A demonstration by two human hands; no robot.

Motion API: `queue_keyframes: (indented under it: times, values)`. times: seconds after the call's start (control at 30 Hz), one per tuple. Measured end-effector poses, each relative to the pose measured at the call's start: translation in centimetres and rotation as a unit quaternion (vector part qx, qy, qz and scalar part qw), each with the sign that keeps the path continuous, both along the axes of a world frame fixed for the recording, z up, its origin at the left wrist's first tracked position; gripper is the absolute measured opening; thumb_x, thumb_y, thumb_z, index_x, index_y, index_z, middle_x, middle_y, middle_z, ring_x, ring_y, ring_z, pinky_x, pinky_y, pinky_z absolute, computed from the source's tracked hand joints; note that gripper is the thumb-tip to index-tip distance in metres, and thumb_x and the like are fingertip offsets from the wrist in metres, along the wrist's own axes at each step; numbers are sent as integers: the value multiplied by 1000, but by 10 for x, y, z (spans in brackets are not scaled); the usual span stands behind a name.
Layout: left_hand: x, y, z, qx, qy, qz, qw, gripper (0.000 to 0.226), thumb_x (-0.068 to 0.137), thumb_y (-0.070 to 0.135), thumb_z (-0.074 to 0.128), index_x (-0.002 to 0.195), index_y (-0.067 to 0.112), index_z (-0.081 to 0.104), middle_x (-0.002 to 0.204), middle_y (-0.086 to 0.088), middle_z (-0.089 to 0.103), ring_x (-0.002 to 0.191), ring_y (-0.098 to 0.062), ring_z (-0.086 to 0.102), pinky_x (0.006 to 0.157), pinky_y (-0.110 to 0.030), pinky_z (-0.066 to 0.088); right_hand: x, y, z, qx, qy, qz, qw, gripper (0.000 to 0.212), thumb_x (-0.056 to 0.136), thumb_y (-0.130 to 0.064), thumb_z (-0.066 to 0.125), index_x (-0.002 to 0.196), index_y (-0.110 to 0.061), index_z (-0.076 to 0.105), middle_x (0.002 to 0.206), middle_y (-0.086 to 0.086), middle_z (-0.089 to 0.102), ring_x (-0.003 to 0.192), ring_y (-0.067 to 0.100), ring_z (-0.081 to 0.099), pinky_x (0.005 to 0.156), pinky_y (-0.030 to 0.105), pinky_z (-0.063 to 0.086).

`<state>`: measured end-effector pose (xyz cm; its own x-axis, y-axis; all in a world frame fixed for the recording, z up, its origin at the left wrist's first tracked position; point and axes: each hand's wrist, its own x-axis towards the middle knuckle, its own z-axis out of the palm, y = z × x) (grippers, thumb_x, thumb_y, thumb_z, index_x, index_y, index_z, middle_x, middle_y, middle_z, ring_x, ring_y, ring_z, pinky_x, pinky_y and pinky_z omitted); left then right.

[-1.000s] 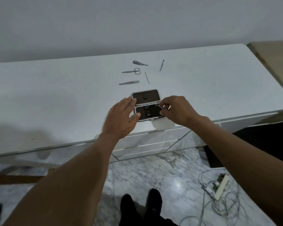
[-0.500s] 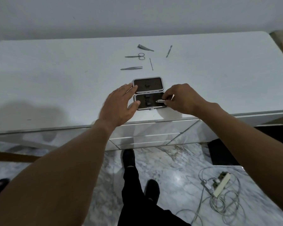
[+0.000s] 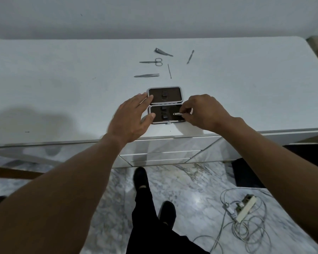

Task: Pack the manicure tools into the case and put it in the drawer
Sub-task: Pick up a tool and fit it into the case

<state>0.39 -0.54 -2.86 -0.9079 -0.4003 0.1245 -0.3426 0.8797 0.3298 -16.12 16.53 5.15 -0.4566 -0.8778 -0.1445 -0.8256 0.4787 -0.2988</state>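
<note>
The manicure case (image 3: pixel 165 95) lies open on the white dresser top (image 3: pixel 62 85), its two dark halves side by side near the front edge. My left hand (image 3: pixel 131 118) rests flat on the case's left side, fingers spread. My right hand (image 3: pixel 203 112) pinches a small metal tool (image 3: pixel 177 114) and holds it over the right part of the near half. Farther back lie a nail clipper (image 3: pixel 162 52), scissors (image 3: pixel 152 61), tweezers (image 3: pixel 146 75), a thin pick (image 3: pixel 169 70) and a cuticle pusher (image 3: pixel 190 56).
Drawer fronts (image 3: pixel 160 154) sit below the dresser's front edge, shut. A power strip with tangled cables (image 3: pixel 244 208) lies on the marble floor at the right. My legs and dark shoes (image 3: pixel 140 178) stand in front of the drawers.
The view has come closer to the dresser. My right hand has turned the small tool flatter and brought it lower over the near half of the case. My left hand stays on the case.
</note>
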Motion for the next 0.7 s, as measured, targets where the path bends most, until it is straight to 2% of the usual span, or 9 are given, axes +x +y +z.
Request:
queue_keyframes:
  times: [0.27,0.4,0.7]
  values:
    - [1,1,1,8,-4,2,1000,66,97,48,35,153,15,25,157,-4,32,145,-17,26,118,-34,21,-1,-6,1,15,-26,37,999,19,85,-13,65,101,-15,75,102,7,72,94,27,63,76,28,44]
    - [2,1,1,10,0,1,1000,65,97,47,36,152,15,27,157,-2,33,145,-16,26,118,-35,23,3,-10,1,20,-20,58,998,23,87,-10,61,106,-13,74,108,8,71,100,29,62,82,31,47]
    - [1,-1,-1,14,6,-2,1000,66,95,49,34,151,15,30,156,-3,34,145,-16,28,118,-37,26,14,-22,-1,8,-22,45,999,23,86,-13,63,105,-18,74,107,9,71,98,31,63,81,33,50]
